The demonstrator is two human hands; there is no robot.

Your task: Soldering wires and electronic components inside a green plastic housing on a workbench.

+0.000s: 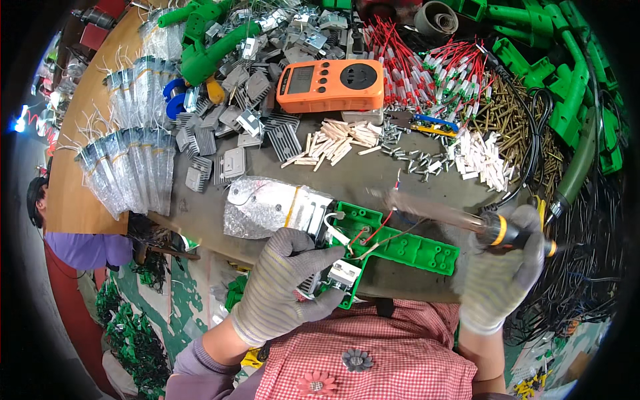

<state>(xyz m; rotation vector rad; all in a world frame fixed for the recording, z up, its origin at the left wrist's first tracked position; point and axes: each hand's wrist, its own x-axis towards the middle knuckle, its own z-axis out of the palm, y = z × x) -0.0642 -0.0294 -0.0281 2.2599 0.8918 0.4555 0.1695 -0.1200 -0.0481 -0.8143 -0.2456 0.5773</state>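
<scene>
My left hand [283, 287], in a striped grey glove, grips an open green plastic housing [417, 252] near the bench's front edge. Its index finger presses by the red and white wires [360, 241] inside. A white connector block [343, 273] sits between thumb and finger. A silver heating plate assembly in clear bubble wrap [267, 207] extends from the housing's left end. Gloved too, my right hand [503, 273] is closed around a screwdriver [503, 230] with a black handle and yellow bands. Its shaft points left above the housing, smeared by motion.
An orange meter [331, 85] stands behind, among grey metal heat sinks [233, 163]. Wooden sticks [337, 141], screws [420, 163], white pieces [483, 160] and red-wired parts [427, 70] lie in piles. Bagged parts [127, 170] line the left; black cables [573, 280] hang right. Another person [87, 247] is at far left.
</scene>
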